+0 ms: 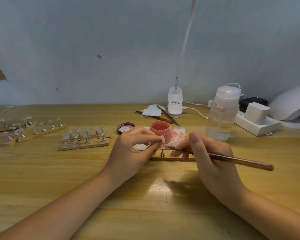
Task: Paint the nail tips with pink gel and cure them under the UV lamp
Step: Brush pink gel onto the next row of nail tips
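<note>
My left hand (133, 149) pinches a small pink nail tip (163, 140) that stands on a little metal holder (162, 153) on a wooden strip (171, 159). My right hand (208, 153) grips a brown brush (239, 161), and its bristle end touches the nail tip from the right. Just behind the hands stands an open jar of pink gel (160, 129) on a pink-stained white paper (177, 134), with its lid (126, 127) lying to the left. The white UV lamp (291, 108) sits at the far right edge.
Several wooden strips with nail tips on metal holders (86, 136) lie at the left. A clear pump bottle (222, 115), a power strip with plugs (256, 122), a clip lamp base (175, 103) and tweezers on paper pads (156, 112) stand behind.
</note>
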